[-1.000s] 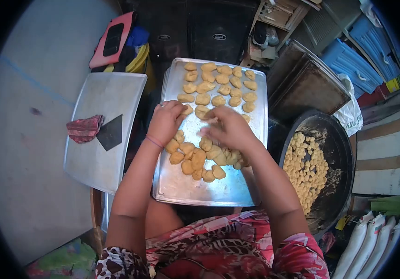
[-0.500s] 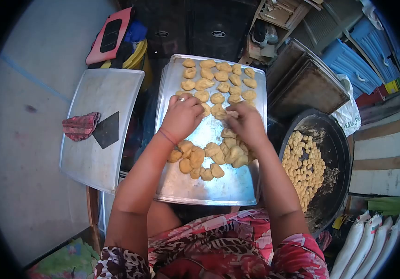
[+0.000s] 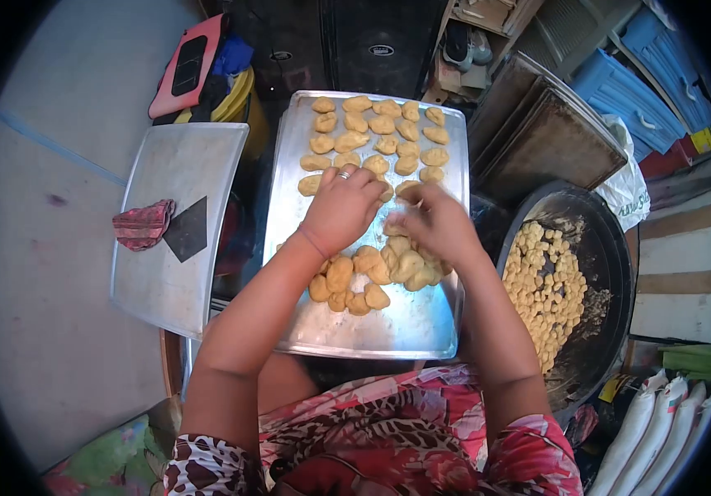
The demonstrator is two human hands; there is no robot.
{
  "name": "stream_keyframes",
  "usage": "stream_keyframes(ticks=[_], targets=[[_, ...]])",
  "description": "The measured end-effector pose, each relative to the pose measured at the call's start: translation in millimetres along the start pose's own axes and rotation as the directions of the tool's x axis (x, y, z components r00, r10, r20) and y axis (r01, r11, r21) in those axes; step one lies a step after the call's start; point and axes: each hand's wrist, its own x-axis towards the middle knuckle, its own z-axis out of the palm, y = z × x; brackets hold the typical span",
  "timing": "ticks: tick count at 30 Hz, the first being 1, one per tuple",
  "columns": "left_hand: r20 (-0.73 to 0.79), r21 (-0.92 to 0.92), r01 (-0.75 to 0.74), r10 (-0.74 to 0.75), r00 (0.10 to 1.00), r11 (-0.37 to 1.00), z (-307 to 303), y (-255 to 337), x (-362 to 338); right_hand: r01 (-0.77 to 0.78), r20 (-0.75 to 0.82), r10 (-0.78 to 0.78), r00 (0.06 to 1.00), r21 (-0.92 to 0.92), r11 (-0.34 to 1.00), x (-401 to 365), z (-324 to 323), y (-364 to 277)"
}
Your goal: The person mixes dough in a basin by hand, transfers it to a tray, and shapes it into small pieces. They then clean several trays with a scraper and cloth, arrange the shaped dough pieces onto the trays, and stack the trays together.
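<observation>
A metal baking tray [image 3: 314, 331] lies in front of me with rows of dough pieces [image 3: 384, 124] on its far half. My left hand [image 3: 340, 211], a ring on one finger, bends over the row nearest me. Its curled fingertips are at a dough piece [image 3: 386, 192]. Opposite it, my right hand [image 3: 438, 227] is smeared by motion. Its fingers are close to another dough piece [image 3: 407, 188], and I cannot make out whether they grip one. Below both hands, a loose heap of dough pieces [image 3: 413, 269] lies on the tray, partly covered by my right hand.
To the right stands a black basin [image 3: 611, 281] with many small dough bits. Dark used trays [image 3: 554, 140] lean behind it. At left, another metal tray [image 3: 149, 289] carries a red patterned cloth [image 3: 142, 225]. A yellow bucket [image 3: 244, 107] is behind that tray.
My left hand has moved slightly right along the row, to another dough piece. My right hand stays near the heap, its fingers moving. The whole view has shifted a little.
</observation>
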Motion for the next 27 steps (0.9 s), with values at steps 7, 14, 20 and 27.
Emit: stream_keyframes(ticks=[7, 14, 20, 27], targets=[[-0.029, -0.026, -0.133, 0.133, 0.991, 0.991, 17.4, 17.9, 7.8, 0.043, -0.217, -0.011, 0.976, 0.145, 0.989, -16.0, -17.7, 28.2], [0.228, 0.101, -0.126, 0.100, 0.969, 0.987, 25.9, 17.0, 26.3, 0.125, -0.269, -0.149, 0.951, -0.105, 0.987, -9.4, 1.6, 48.9], [-0.016, -0.044, -0.040, 0.039, 0.999, 0.998, -13.7, 8.7, -12.9, 0.152, -0.268, -0.158, 0.950, -0.043, 0.987, -3.9, 2.1, 41.6], [0.163, -0.114, 0.363, -0.343, 0.925, 0.925, -61.6, -21.2, -86.8, 0.093, 0.077, -0.101, 0.992, 0.111, 0.989, -7.6, 3.7, -11.4]])
